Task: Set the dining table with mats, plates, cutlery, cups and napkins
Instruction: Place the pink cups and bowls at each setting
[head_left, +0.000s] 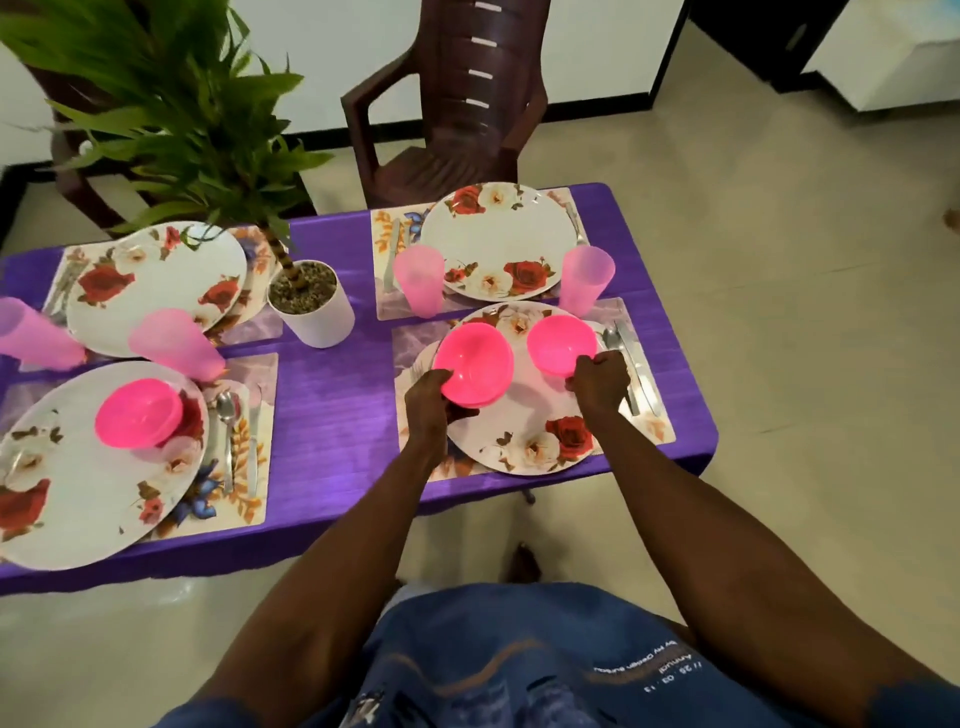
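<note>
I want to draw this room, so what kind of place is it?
Probably a dining area in someone's home. A table under a purple cloth is laid with flowered plates, pink cups and cutlery, a brown plastic chair is pulled up to it, and a potted plant stands on it.

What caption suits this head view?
Left hand and right hand each hold a pink bowl over the near-right floral plate.

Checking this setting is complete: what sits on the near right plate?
Two pink bowls: the left hand holds one, seemingly a nested stack, and the right hand holds another. The plate under them is hidden.
</note>
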